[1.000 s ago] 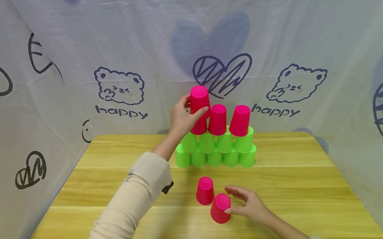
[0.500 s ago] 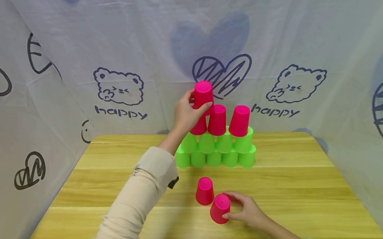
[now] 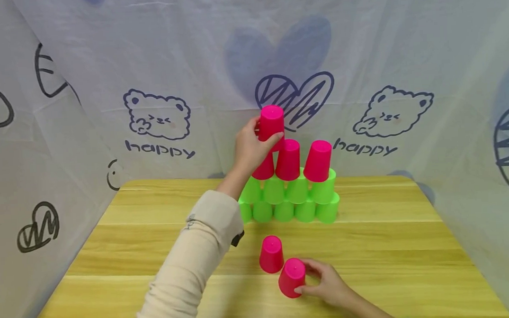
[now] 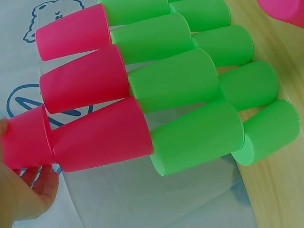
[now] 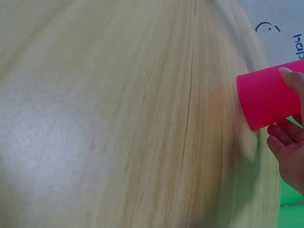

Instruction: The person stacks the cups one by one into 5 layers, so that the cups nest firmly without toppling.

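My left hand (image 3: 251, 147) grips an upside-down pink cup (image 3: 272, 120), thumb on the near side. The cup is above the left end of a row of three pink cups (image 3: 287, 160). In the left wrist view the held cup (image 4: 28, 137) has its rim at the base of the nearest pink cup (image 4: 102, 137); whether it bears weight there I cannot tell. Below, green cups (image 3: 297, 190) form two stacked rows. My right hand (image 3: 328, 281) holds an upside-down pink cup (image 3: 292, 278) on the table between thumb and fingers. Another pink cup (image 3: 271, 254) stands just behind it.
A wooden table (image 3: 382, 248) carries the cup stack near its far edge. Behind it hangs a white curtain (image 3: 215, 51) with bear and heart drawings. My left forearm sleeve (image 3: 191, 271) reaches across the table's left middle.
My left hand has carried its pink cup slightly up and to the right. My right hand's fingers have drawn in around the front pink cup, which has stayed in place.
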The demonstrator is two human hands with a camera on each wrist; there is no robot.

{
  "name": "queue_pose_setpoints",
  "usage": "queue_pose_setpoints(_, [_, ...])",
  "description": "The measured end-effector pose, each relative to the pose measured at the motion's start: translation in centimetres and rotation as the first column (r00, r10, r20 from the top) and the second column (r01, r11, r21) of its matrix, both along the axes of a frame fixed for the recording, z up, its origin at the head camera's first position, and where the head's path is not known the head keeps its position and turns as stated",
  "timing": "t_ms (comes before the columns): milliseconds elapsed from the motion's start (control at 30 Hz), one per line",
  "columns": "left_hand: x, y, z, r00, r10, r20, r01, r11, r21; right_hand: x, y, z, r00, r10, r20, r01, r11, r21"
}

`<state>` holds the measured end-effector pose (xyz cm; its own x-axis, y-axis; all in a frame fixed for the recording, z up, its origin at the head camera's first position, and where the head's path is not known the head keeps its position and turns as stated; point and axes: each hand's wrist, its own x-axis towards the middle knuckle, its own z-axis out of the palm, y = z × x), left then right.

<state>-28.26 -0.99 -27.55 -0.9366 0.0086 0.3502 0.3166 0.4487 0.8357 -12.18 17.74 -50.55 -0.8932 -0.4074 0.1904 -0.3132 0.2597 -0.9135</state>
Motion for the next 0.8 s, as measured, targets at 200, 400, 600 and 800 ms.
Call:
queue_pose_setpoints(200, [-0.38,0.15,-0.02,1.000,0.007,0.018,-0.007,1.000,0.010,0.06,-0.13,-0.17,0.999,-0.004,0.041,0.003,1.000,0.009])
queue_pose_setpoints(400, [-0.45,0.33,-0.09,1.000,0.005,0.026,-0.005,1.000,0.009,0.20,-0.21,-0.30,0.997,-0.017,0.078,0.015,1.000,0.023])
queue_pose_setpoints(600, [-0.51,0.42,0.00,1.000,0.009,0.026,-0.009,1.000,0.001,0.25,-0.18,-0.35,0.996,-0.022,0.088,0.019,0.999,0.025])
queue_pose_setpoints(800, [-0.73,0.55,0.07,1.000,0.011,0.026,-0.011,1.000,0.005,0.11,-0.14,-0.40,0.997,-0.014,0.080,0.013,1.000,0.013])
